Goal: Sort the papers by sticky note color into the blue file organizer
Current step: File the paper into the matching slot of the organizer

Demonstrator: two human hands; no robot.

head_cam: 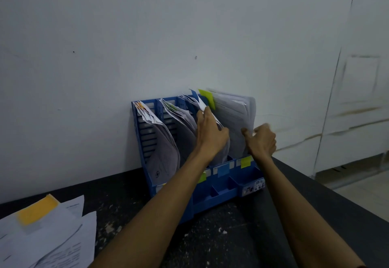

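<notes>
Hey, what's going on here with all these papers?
A person is filing papers into a blue organizer on a dark counter. The left hand grips the sheaf in the third slot, while the right hand, blurred, is at the sheets with a green note in the rightmost slot. A loose pile with an orange note lies at the left.

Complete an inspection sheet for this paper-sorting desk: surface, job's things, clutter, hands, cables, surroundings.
Surface: dark speckled countertop, stained.
Job's things: blue plastic file organizer against the wall, four slots filled; loose white paper pile with orange sticky note at left; green sticky note on fourth-slot papers.
Clutter: nothing seen.
Hands: left hand grips third-slot papers; right hand at fourth-slot papers, blurred, grip unclear.
Cables: nothing seen.
Surroundings: white painted wall; pale cabinet at right.
</notes>
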